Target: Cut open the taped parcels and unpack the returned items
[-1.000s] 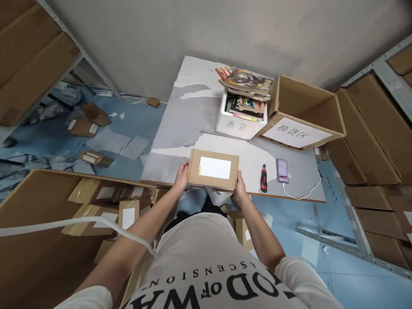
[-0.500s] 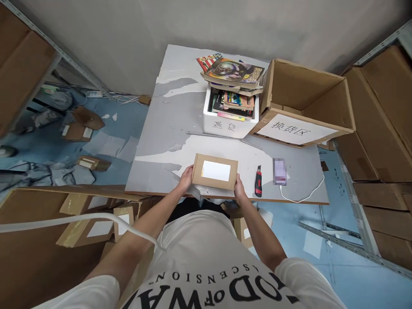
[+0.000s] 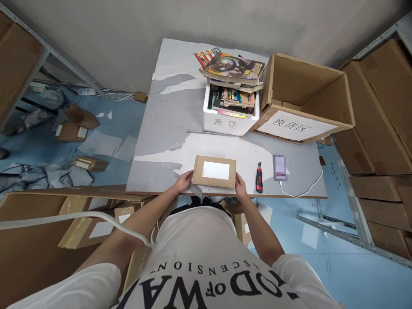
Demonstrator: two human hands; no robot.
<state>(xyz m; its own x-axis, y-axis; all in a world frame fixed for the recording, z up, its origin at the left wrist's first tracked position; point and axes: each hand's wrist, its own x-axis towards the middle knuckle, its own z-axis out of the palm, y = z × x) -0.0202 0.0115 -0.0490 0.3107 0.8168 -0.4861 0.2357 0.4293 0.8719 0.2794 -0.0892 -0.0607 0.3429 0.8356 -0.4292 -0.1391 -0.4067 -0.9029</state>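
A flat, shallow brown cardboard parcel (image 3: 214,171) with one white rectangular label on its top face lies just below the middle of the frame, resting on the near edge of a grey table (image 3: 167,128) whose surface is patched white and grey. The left hand (image 3: 183,180) grips the parcel's left end, fingers curled against its lower left corner, and the right hand (image 3: 240,186) cups its right end, thumb along the short side; both hands are partly closed around the edges of that one parcel. Just right of the right hand lies one red-and-black utility knife (image 3: 259,178), and a little further right one phone (image 3: 279,168) lies flat with one white cable (image 3: 305,189) looping from it along the table's front edge. Above the parcel, in the upper middle of the frame, stands one white foam box (image 3: 225,124) filled with books and bearing handwritten characters on its front; a stack of magazines (image 3: 233,68) sits across its top, too overlapped to count exactly. To its right, one large open cardboard box (image 3: 305,98) carries a white paper sign with printed characters on its near flap. In the lower left of the frame a big carton (image 3: 32,240) holds several more labelled parcels, at least four showing. At the left edge, scattered cardboard and paper scraps (image 3: 83,141) lie on the blue floor.
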